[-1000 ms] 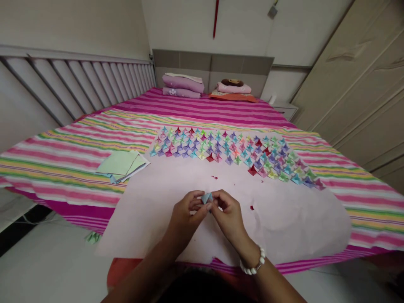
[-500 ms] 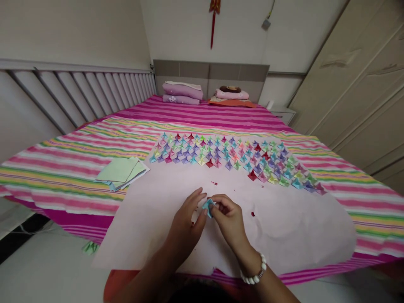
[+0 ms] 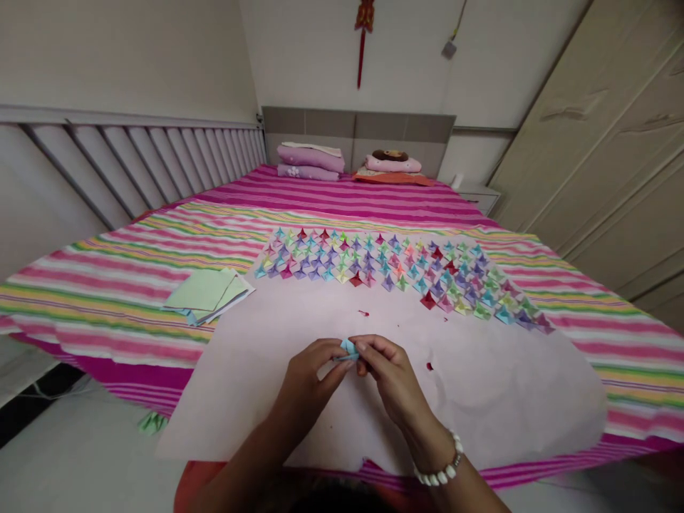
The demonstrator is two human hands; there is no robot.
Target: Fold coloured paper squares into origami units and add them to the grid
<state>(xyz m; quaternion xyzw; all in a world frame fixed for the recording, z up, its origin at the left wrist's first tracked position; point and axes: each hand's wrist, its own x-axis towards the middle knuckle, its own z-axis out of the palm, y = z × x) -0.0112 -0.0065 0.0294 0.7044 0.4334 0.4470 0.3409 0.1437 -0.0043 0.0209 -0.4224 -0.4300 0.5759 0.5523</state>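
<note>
A small folded piece of light blue paper (image 3: 349,348) is pinched between both hands, above a large pale pink sheet (image 3: 256,370). My left hand (image 3: 313,370) grips its left edge between thumb and fingers. On the other side, my right hand (image 3: 385,367) has thumb and forefinger closed on the paper; a white bead bracelet (image 3: 439,470) circles that wrist. Beyond my hands, rows of small folded paper pieces (image 3: 368,260) in many colours cover the sheet's far part. The fingers hide some of the blue paper's folds.
A stack of loose paper sheets (image 3: 206,292), green on top, lies left on the striped bedcover (image 3: 122,263). Small red scraps, including a dark one (image 3: 429,367), dot the pink sheet. Crumpled green paper (image 3: 153,422) is on the floor. Folded bedding (image 3: 311,160) sits by the headboard.
My left hand's fingers, spread beside the blue paper before, have closed on its left edge. The paper has tilted and now shows a flatter edge towards me.
</note>
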